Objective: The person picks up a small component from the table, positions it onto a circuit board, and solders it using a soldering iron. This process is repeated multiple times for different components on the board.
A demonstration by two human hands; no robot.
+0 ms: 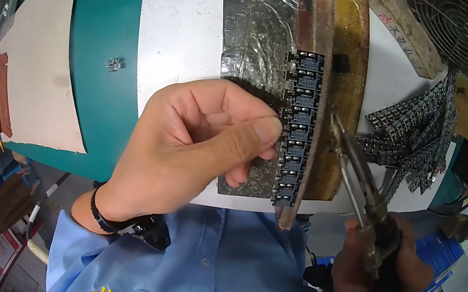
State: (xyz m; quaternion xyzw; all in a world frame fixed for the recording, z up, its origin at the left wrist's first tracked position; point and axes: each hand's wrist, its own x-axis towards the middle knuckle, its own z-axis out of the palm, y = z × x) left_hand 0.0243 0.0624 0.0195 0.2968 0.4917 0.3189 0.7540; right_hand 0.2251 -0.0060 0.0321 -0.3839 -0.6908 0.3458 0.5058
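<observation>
A long strip of small dark circuit boards (296, 135), each with shiny metal pads, lies upright in the picture along a worn brown rail (326, 68). My left hand (192, 132) is at the strip's left edge, thumb and forefinger pinched together. Whatever sits between those fingertips is too small or hidden to make out. In my right hand (351, 282) is a soldering iron (365, 185) with a dark grip and a thin metal tube alongside its barrel. Its tip points toward the strip but stays to the right of it, apart from the boards.
Several more board strips (416, 125) are heaped on the right. Behind them are a pale block (407, 33) and a round wire grille (464, 27). Small clear or metallic parts (114, 64) lie on the green mat (107, 11), beside a beige sheet (44, 50).
</observation>
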